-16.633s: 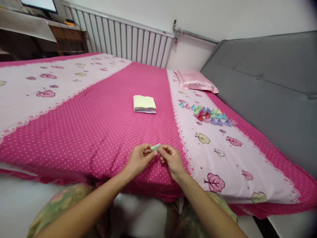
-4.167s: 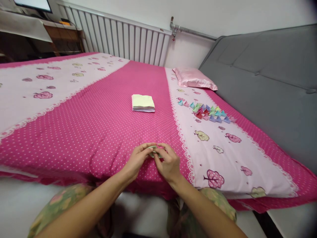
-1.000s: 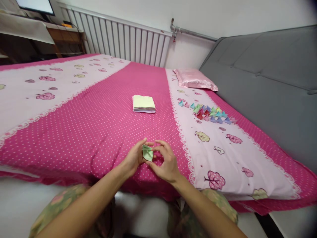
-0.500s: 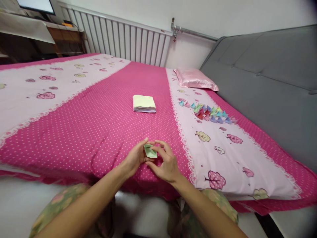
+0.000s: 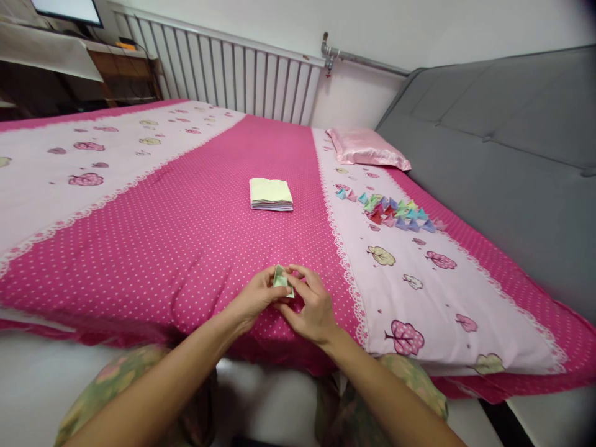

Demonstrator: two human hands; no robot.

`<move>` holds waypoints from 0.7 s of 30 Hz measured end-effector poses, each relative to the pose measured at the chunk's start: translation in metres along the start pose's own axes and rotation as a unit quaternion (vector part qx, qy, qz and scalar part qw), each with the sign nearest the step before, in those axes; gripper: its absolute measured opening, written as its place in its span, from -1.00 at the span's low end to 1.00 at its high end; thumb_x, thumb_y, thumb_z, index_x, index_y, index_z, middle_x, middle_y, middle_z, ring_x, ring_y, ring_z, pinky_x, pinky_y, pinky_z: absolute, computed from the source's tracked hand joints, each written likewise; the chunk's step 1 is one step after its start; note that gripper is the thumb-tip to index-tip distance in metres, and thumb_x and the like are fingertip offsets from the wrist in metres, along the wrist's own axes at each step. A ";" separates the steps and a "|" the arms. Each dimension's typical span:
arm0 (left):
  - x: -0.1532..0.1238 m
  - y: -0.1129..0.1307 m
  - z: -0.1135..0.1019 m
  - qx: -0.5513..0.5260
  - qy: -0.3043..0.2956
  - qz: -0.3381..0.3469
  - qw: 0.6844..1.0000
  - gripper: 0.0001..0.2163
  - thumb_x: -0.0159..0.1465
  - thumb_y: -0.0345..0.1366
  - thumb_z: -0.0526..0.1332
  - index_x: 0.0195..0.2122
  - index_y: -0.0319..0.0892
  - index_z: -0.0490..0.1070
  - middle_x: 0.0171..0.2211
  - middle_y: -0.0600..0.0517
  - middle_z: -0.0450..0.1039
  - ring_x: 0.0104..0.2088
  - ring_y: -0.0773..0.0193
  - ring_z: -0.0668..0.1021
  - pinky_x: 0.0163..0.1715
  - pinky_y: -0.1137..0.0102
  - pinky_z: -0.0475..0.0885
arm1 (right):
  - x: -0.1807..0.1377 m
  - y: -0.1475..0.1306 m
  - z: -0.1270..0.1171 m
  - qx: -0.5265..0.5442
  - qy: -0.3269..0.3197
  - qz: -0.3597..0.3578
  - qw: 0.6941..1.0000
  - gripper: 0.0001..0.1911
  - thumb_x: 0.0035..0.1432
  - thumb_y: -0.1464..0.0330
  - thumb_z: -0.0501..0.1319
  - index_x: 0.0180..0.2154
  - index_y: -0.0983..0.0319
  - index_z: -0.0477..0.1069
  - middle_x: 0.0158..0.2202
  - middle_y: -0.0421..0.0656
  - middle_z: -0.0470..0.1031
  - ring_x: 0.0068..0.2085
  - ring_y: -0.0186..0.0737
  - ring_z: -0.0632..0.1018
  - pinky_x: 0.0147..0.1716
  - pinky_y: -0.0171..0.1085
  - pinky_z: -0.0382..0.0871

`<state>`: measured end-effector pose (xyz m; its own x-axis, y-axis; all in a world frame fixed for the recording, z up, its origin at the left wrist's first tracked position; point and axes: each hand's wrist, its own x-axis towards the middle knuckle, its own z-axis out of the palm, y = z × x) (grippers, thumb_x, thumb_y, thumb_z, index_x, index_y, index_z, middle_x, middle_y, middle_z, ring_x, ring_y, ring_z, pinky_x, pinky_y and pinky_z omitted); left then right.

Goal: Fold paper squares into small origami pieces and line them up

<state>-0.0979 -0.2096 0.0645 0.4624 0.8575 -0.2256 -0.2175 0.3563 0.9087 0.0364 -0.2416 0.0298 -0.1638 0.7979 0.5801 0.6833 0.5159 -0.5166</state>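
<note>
A small folded piece of light green paper is held between both hands above the near edge of the bed. My left hand grips its left side, with the thumb lying across the lower front. On the right, my right hand has its fingers closed at the paper's right edge. The fingers partly cover the folds. Farther back on the pink spread lies a stack of square paper sheets, pale yellow on top. To the right sit several small folded paper boats in mixed colours.
The bed's dotted pink and white spread stretches before me. A pink pillow rests by the grey headboard. Behind stands a white radiator; a desk with a monitor is at the far left.
The green paper has turned more upright in the hands. My left thumb has come down from the paper's top edge onto its lower front. The stack and boats have not moved.
</note>
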 end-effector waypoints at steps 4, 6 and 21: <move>0.002 -0.001 -0.001 0.021 -0.007 0.007 1.000 -0.80 -0.05 -0.52 0.22 -0.37 -0.23 0.35 -0.51 0.12 0.35 -0.49 0.44 0.39 -0.43 0.52 0.26 | 0.000 0.000 0.000 0.003 0.000 0.002 1.000 -0.43 -0.04 0.32 0.23 0.06 0.16 0.24 0.01 -0.05 0.30 -0.03 -0.07 0.37 -0.07 -0.06 0.34; 0.002 -0.002 -0.003 0.032 -0.017 0.002 0.999 -0.77 -0.06 -0.54 0.18 -0.34 -0.23 0.37 -0.49 0.10 0.37 -0.46 0.41 0.41 -0.41 0.50 0.28 | 0.000 -0.001 0.000 0.003 0.002 0.004 1.000 -0.44 -0.05 0.32 0.24 0.05 0.16 0.25 0.01 -0.05 0.29 -0.03 -0.07 0.36 -0.06 -0.06 0.33; 0.006 -0.007 -0.006 -0.044 -0.008 -0.064 0.997 -0.72 -0.09 -0.60 0.07 -0.35 -0.25 0.37 -0.54 0.05 0.41 -0.53 0.36 0.48 -0.43 0.46 0.37 | 0.003 -0.004 -0.005 0.030 0.018 0.009 0.999 -0.36 -0.15 0.24 0.31 0.02 0.18 0.23 0.01 -0.03 0.30 0.04 -0.04 0.33 0.01 -0.04 0.27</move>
<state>-0.0986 -0.2044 0.0547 0.5045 0.7969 -0.3323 -0.2303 0.4951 0.8378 0.0367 -0.2431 0.0370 -0.1256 0.7968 0.5911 0.6419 0.5195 -0.5639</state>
